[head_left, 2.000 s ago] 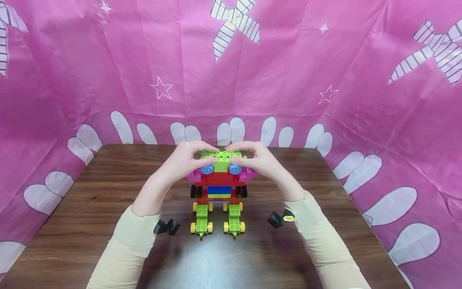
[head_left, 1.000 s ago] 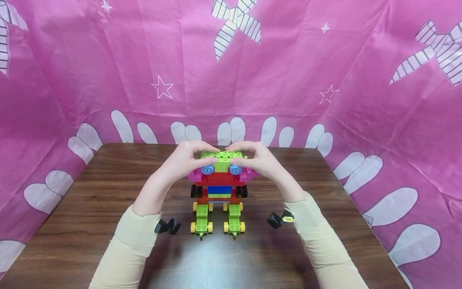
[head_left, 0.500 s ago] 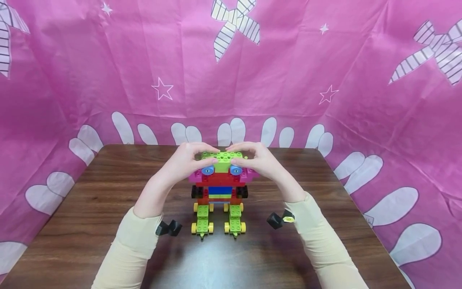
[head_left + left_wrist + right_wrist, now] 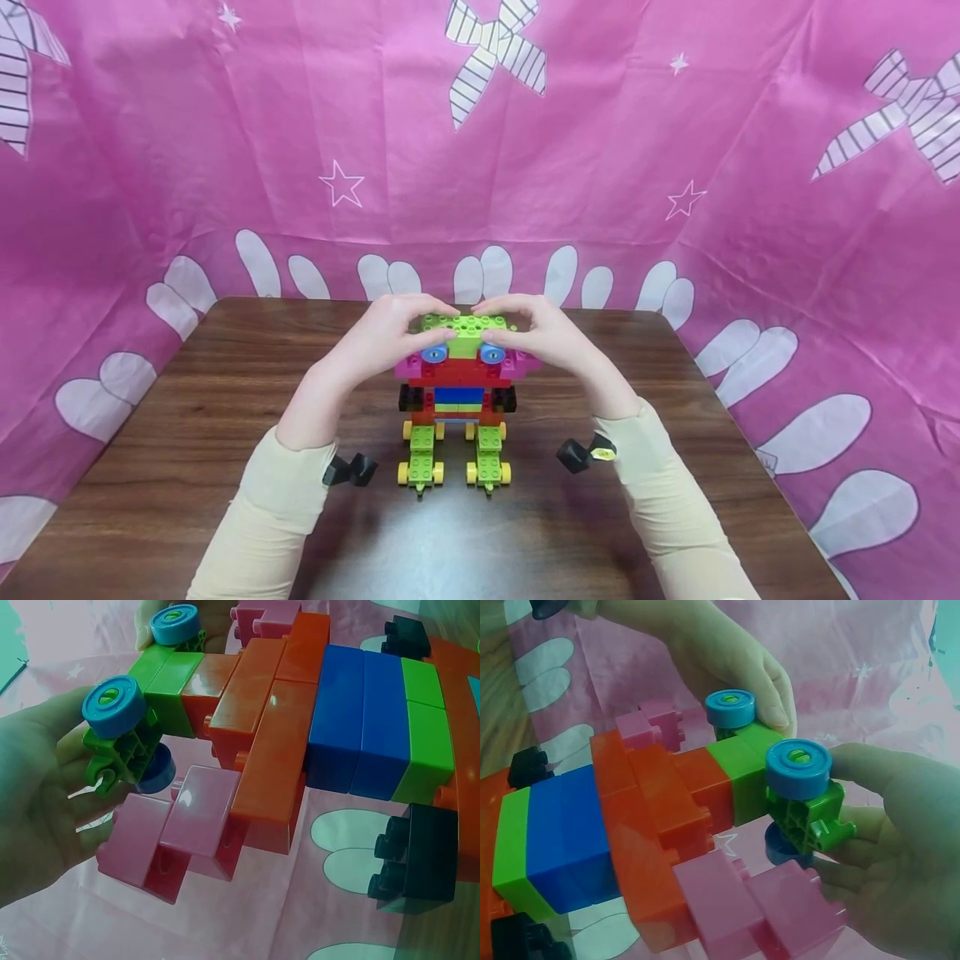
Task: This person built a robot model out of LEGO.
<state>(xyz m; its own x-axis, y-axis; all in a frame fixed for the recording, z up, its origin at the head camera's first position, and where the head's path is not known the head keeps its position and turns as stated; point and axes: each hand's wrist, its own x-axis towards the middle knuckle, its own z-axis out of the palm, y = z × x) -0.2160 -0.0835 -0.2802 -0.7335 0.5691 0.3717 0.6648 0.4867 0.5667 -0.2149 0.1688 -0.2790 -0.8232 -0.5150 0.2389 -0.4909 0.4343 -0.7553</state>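
An upright figure of toy building bricks (image 4: 459, 368) stands on the wooden table, with red, blue and green bricks in its body. Its green top piece (image 4: 465, 340) carries blue wheels (image 4: 114, 706) like eyes. At the top's left end my left hand (image 4: 384, 333) grips it, thumb in front and fingers behind. My right hand (image 4: 546, 335) holds the right end the same way. Pink bricks (image 4: 754, 904) stick out at both sides below the hands. Two green wheeled bases (image 4: 489, 458) with yellow wheels form the feet.
The dark wooden table (image 4: 225, 400) spreads around the figure. Behind it and at both sides hangs a pink cloth (image 4: 585, 167) with bows and stars. Black camera mounts (image 4: 351, 469) sit at both wrists, above the tabletop.
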